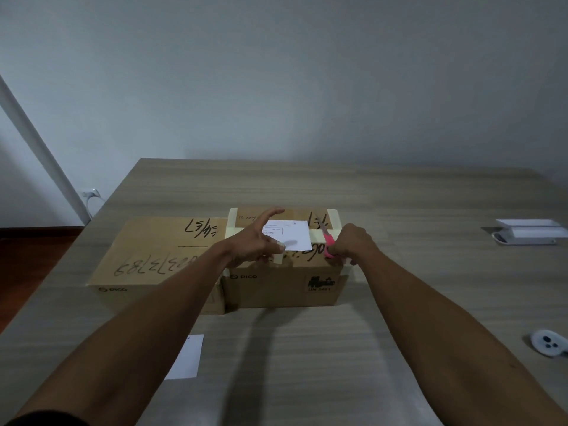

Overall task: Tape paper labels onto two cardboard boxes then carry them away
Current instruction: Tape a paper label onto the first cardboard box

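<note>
While my left hand lies on the right-hand box, its fingers straight and its thumb pressing the near left corner of the paper label, I count the label as placed but not yet fixed.

Item, right hand: curled round pink-handled scissors, the blades pointing away from me along the label's right edge. Whether the blades stand parted I cannot tell.

Item, tape: pale strips already run across the lid of this box; which of them, if any, catches the label is too small to tell. I see no roll.

Item, left-hand box: touching the first, marker writing on its lid, no label on it.

Item, second paper label: loose on the table, near me, partly under my left forearm.

Step in hand, as I judge it: cutting tape at the first label's right edge. Next move calls for a clean snip without the sheet slipping, then pressing the tape flat.

Also on the table: white stacked items far right; a white controller near right.
</note>
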A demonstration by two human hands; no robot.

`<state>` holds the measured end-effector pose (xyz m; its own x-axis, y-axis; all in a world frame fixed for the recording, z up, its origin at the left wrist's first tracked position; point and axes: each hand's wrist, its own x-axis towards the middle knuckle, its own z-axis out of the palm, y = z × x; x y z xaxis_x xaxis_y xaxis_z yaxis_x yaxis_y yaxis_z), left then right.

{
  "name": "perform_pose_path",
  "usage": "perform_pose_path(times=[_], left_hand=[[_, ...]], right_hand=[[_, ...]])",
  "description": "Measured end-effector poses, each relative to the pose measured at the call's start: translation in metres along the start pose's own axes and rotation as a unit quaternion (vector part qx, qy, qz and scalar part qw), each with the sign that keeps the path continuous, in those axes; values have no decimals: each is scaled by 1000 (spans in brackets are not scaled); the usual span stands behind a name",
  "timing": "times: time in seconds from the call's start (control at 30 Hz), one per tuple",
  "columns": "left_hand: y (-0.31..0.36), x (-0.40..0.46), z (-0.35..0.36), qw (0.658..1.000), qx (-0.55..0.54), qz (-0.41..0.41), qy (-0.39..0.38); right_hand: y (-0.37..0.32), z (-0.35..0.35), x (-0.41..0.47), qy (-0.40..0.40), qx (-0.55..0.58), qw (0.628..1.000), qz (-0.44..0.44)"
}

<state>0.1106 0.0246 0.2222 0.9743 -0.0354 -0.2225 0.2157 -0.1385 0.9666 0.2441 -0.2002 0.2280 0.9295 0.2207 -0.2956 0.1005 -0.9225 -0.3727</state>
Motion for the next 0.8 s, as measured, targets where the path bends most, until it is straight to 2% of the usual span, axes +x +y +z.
perform_pose_path(times=[0.07, 0.23, 0.33, 0.37, 0.43, 0.47, 0.5, 0.57, 0.63, 0.7, 0.8], left_hand=[[-1, -1, 2, 1000, -7, 4, 7], [3, -3, 6, 999, -24, 22, 20], [8, -7, 6, 999, -35, 33, 20], [9, -7, 6, 998, -42, 35, 19], [11, -7, 4, 998, -51, 37, 15], [12, -7, 4, 998, -52, 39, 13], [13, -7, 4, 998, -52, 40, 12], [17, -7, 6, 998, -55, 42, 12], [20, -8, 6, 998, -52, 42, 14], [22, -8, 5, 998, -48, 42, 16], [23, -10, 5, 998, -45, 45, 16]], right_hand=[[-1, 4, -1, 13, -16, 1000, 16], [-2, 15, 8, -38, 164, 980, 106], [-5, 14, 9, -102, 146, 975, 133], [-9, 11, 9, -86, 114, 983, 114], [-18, 3, 7, 11, 66, 997, 47], [-26, -1, 5, 41, 90, 995, 15], [-36, -4, 3, 48, 160, 986, -19], [-54, -7, 1, -7, 349, 934, -72], [-63, -6, -9, -69, 447, 886, -97], [-64, -2, -16, -99, 456, 877, -114], [-64, 6, -15, -102, 445, 880, -131]])
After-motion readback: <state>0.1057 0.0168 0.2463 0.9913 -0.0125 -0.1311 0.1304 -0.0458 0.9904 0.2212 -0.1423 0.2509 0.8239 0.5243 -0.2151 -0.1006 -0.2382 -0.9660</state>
